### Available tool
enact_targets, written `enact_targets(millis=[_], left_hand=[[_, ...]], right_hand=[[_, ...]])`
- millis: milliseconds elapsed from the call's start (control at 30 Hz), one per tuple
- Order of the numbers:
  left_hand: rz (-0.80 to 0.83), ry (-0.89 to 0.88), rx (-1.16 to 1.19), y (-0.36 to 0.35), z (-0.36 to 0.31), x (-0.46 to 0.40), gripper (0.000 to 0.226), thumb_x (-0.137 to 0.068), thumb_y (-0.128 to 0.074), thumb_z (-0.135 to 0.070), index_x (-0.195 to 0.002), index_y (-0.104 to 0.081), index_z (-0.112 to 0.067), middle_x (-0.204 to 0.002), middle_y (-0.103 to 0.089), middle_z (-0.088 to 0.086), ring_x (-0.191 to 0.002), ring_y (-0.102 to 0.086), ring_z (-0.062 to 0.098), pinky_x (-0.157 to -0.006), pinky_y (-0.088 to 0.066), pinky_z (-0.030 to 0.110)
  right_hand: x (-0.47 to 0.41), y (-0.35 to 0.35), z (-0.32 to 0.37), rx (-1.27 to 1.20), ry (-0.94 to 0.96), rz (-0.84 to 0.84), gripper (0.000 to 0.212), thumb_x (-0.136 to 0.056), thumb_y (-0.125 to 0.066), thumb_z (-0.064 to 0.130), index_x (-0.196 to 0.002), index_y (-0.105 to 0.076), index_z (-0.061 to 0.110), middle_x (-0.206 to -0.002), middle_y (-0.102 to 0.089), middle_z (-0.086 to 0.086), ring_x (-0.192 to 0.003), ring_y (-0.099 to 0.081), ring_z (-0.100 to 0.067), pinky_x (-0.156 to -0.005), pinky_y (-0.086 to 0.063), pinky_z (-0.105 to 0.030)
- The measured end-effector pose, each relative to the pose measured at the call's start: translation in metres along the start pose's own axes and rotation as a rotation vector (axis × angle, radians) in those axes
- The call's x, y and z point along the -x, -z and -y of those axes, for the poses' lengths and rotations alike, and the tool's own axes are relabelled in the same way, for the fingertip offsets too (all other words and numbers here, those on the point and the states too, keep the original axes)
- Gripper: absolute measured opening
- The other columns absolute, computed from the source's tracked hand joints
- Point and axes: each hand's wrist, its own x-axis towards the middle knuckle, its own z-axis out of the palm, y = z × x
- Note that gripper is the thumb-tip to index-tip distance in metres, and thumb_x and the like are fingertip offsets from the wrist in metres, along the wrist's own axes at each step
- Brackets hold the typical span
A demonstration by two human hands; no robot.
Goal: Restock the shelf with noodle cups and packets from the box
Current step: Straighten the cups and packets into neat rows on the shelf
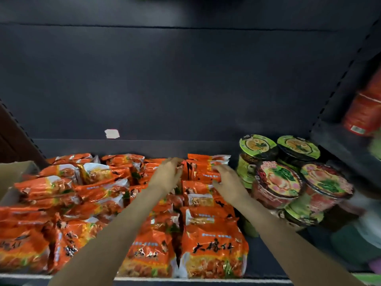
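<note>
Orange foil noodle packet (208,168) with a white-silver end and dark print, standing on edge at the back of the rightmost packet row on the dark shelf (185,145), long axis running left to right, printed face toward the camera. Gripped at both ends: left hand (169,172) with fingers curled over its left end, right hand (226,178) with fingers curled round its right end. Just beside, to the right: green-lidded and pink-lidded noodle cups (276,180); at far left, a cardboard box (14,174).
</note>
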Motion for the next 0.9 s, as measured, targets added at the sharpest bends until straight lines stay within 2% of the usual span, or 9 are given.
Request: enact_targets(millis=[167, 333, 500, 667, 767, 833, 900], left_hand=[[0.136, -0.027, 0.043, -0.009, 0.021, -0.036, 0.045, -0.096, -0.048, -0.012, -0.140, -0.040, -0.011, -0.141, -0.044, 0.012, -0.131, -0.042, 0.027, -0.110, -0.030, 0.031], [0.215, -0.064, 0.067, -0.023, 0.024, -0.055, 0.053, -0.096, -0.045, -0.007, -0.146, -0.029, -0.012, -0.149, -0.035, 0.010, -0.140, -0.030, 0.025, -0.116, -0.022, 0.033], [0.186, -0.084, 0.140, -0.027, 0.032, -0.059, 0.055, -0.094, -0.046, -0.001, -0.144, -0.034, -0.021, -0.146, -0.041, 0.007, -0.138, -0.033, 0.024, -0.114, -0.027, 0.031], [0.151, -0.129, 0.170, -0.026, 0.031, -0.066, 0.051, -0.093, -0.052, -0.004, -0.141, -0.042, -0.019, -0.139, -0.049, 0.003, -0.132, -0.039, 0.020, -0.111, -0.029, 0.029], [0.152, -0.172, 0.249, -0.026, 0.029, -0.069, 0.050, -0.091, -0.053, 0.000, -0.137, -0.048, -0.019, -0.132, -0.055, 0.003, -0.124, -0.048, 0.017, -0.106, -0.034, 0.024], [0.170, -0.184, 0.300, -0.027, 0.025, -0.069, 0.051, -0.090, -0.052, 0.005, -0.136, -0.048, -0.018, -0.130, -0.056, 0.004, -0.120, -0.053, 0.013, -0.099, -0.036, 0.016], [0.175, -0.172, 0.352, -0.028, 0.023, -0.070, 0.052, -0.089, -0.049, 0.009, -0.135, -0.049, -0.016, -0.130, -0.056, 0.004, -0.118, -0.054, 0.011, -0.096, -0.037, 0.013]], right_hand=[[-0.029, -0.013, -0.002, 0.076, -0.063, 0.029, 0.062, -0.093, -0.055, 0.016, -0.148, -0.026, 0.016, -0.155, -0.021, -0.003, -0.142, -0.022, -0.021, -0.115, -0.021, -0.030], [-0.042, -0.017, -0.006, 0.183, -0.082, 0.099, 0.066, -0.096, -0.050, 0.023, -0.151, -0.014, 0.017, -0.159, -0.008, 0.000, -0.145, -0.015, -0.019, -0.116, -0.023, -0.033], [-0.048, -0.016, -0.007, 0.303, -0.150, 0.107, 0.059, -0.097, -0.046, 0.028, -0.149, -0.021, 0.018, -0.149, -0.034, -0.002, -0.135, -0.034, -0.020, -0.107, -0.037, -0.039], [-0.049, -0.017, -0.007, 0.329, -0.163, 0.056, 0.048, -0.097, -0.044, 0.028, -0.143, -0.032, 0.019, -0.141, -0.045, -0.003, -0.128, -0.043, -0.021, -0.101, -0.042, -0.040], [-0.050, -0.017, -0.003, 0.402, -0.176, -0.041, 0.046, -0.096, -0.046, 0.030, -0.136, -0.031, 0.016, -0.122, -0.057, -0.009, -0.106, -0.059, -0.025, -0.081, -0.051, -0.036], [-0.050, -0.017, 0.002, 0.381, -0.202, -0.113, 0.047, -0.094, -0.053, 0.029, -0.131, -0.027, 0.016, -0.115, -0.054, -0.010, -0.093, -0.062, -0.025, -0.069, -0.053, -0.033], [-0.052, -0.016, 0.006, 0.390, -0.190, -0.164, 0.055, -0.091, -0.058, 0.028, -0.135, -0.025, 0.019, -0.121, -0.044, -0.011, -0.099, -0.059, -0.025, -0.071, -0.054, -0.033]])
